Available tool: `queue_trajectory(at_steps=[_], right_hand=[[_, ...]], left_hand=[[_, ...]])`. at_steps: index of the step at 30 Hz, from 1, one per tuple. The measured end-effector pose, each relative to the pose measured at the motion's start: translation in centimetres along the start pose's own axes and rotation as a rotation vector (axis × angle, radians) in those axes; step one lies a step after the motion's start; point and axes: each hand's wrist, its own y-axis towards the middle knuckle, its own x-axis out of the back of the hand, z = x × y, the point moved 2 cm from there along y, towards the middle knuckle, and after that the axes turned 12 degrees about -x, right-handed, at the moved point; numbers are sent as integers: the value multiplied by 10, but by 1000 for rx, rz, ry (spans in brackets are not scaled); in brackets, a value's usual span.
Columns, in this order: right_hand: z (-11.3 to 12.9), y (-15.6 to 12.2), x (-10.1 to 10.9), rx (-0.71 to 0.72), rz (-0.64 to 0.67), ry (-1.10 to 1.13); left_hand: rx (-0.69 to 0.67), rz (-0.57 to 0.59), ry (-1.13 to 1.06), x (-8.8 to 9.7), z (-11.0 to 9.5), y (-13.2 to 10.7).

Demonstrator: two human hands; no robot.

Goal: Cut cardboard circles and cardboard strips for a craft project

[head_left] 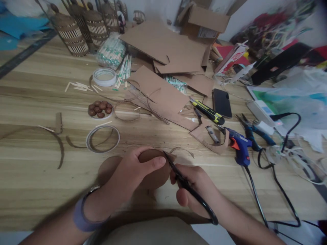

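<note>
My left hand (138,166) grips a round piece of brown cardboard (155,177), its thumb pressed flat on top. In my right hand (194,187) is a pair of black scissors (189,187), the blades meeting the upper right edge of the disc. A small strip sticks out from the disc's rim by the blades. Partly behind my left hand lies another rounded cardboard piece (108,168) on the table. A thin curled cardboard offcut (184,149) rests just beyond the scissors.
Beyond my hands lie a tape roll (88,141), a dish of brown nuts (100,109) and cardboard sheets (160,92). To the right are a yellow-black utility knife (206,111), a phone (222,102), a blue glue gun (240,146) with its cord and pliers (255,132). Stick-walled lanterns (70,32) stand behind.
</note>
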Motion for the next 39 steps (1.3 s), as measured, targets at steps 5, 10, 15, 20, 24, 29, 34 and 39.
queue_trajectory(at_steps=[5, 10, 15, 20, 24, 29, 34, 39], right_hand=[[3, 0, 1, 5, 120, 103], [2, 0, 2, -11, 141, 134], [1, 1, 1, -5, 149, 151], [1, 0, 2, -7, 161, 145], [2, -1, 3, -25, 186, 138], [3, -1, 2, -42, 208, 108], [2, 1, 1, -28, 170, 94], [2, -1, 1, 0, 171, 108]], left_hand=[[-10, -10, 91, 2, -1, 0], [-32, 42, 110, 2, -3, 1], [-38, 34, 104, 2, -4, -1], [-43, 45, 94, 2, -3, 0], [-36, 36, 115, 2, -1, 0], [-12, -3, 116, 1, 1, -1], [-29, 5, 128, 0, -1, -1], [-24, 30, 148, 1, -1, 0]])
